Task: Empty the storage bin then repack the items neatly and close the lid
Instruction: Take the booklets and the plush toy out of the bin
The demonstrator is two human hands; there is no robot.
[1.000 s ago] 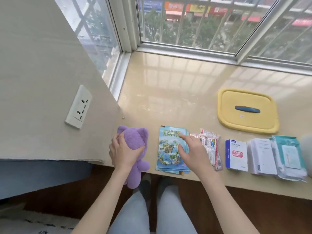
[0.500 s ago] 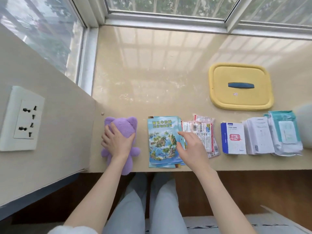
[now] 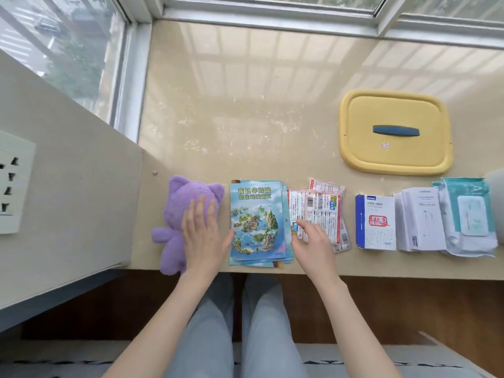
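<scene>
The items lie in a row along the near edge of a beige windowsill counter [image 3: 245,118]. At the left end a purple plush toy [image 3: 185,197] lies flat, and the left hand [image 3: 201,236] rests on it with palm down and fingers spread flat, gripping nothing. Just right of the toy sits a stack of blue map brochures [image 3: 256,222]. Next come several red-and-white sachets [image 3: 321,211], overlapping one another. The right hand [image 3: 313,244] hovers over the gap between brochures and sachets, fingers loosely curled and parted, its fingertips at the sachets' left edge; whether they touch is unclear. Further right stand a white box with a blue edge [image 3: 376,222], then a stack of white leaflets [image 3: 420,219], then a teal-and-white wipes pack [image 3: 469,216], each touching or just beside the next. The bin's yellow lid [image 3: 395,156] with its dark blue handle [image 3: 395,130] lies flat on the counter, farther back on the right, apart from the row. A pale object at the far right edge may be the bin; its contents cannot be seen.
</scene>
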